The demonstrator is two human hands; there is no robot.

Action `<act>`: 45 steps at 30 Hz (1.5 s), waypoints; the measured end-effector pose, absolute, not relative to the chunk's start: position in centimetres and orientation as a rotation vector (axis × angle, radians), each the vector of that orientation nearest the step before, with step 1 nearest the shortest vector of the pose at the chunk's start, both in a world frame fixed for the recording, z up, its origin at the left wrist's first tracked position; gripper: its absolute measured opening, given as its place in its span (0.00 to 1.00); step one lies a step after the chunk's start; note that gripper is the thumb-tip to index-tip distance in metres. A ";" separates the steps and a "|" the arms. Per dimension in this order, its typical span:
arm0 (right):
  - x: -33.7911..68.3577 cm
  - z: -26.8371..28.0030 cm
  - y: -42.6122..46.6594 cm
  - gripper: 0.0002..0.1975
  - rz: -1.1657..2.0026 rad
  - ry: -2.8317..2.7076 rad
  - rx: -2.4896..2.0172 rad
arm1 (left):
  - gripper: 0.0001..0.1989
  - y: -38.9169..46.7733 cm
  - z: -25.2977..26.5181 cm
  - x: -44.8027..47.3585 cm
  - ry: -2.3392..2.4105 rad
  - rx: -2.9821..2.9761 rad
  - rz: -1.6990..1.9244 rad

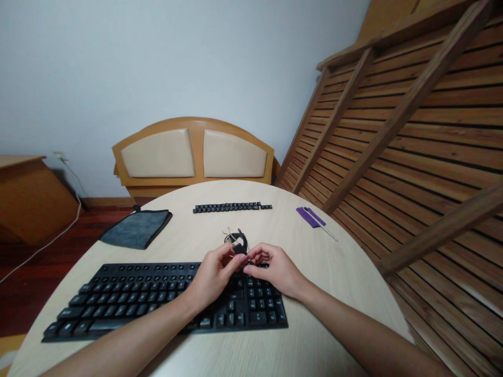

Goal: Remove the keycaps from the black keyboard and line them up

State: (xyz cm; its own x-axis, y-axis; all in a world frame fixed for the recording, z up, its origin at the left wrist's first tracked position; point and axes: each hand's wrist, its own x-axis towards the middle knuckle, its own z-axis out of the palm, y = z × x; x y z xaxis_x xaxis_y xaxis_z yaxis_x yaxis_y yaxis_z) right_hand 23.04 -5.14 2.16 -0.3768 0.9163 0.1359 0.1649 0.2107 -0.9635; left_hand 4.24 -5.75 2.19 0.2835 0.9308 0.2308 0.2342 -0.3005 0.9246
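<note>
Above the right part of a black keyboard (129, 293), my hands meet fingertip to fingertip. My left hand (214, 272) is closed on a small black-handled wire keycap puller (239, 248), its thin metal prongs pointing away from me. The fingers of my right hand (277, 269) are pinched together beside it; whatever they hold is too small and hidden to name. Along the keyboard's upper rows, small square mounts show where keycaps are off. A coiled black cable (244, 238) lies just beyond my fingers.
Loose black keycaps (228, 207) are lined up at the table's far side. A dark grey cloth (135, 229) lies on the left. On the right, a thin white-handled brush (324, 229) rests across a purple cloth (308, 217). Wooden slats (412, 157) lean beside the round table (334, 293).
</note>
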 end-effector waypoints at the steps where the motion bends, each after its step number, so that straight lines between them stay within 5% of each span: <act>1: 23.1 2.3 -5.2 0.15 1.228 -1.739 -1.012 | 0.13 -5.8 2.2 4.2 1.073 1.733 1.059; 9: 23.3 2.8 -5.1 0.13 1.193 -1.764 -1.066 | 0.13 -5.8 2.3 4.2 1.061 1.691 1.070; 20: 23.9 2.9 -4.5 0.20 1.679 -1.523 -0.923 | 0.12 -5.8 2.2 4.6 0.934 1.516 1.094; 37: 23.0 3.1 -5.6 0.10 1.121 -1.795 -1.026 | 0.13 -5.9 2.0 4.3 1.117 1.739 1.106; 45: 23.3 3.0 -5.3 0.14 1.326 -1.711 -0.956 | 0.12 -5.5 2.3 4.3 0.969 1.578 1.128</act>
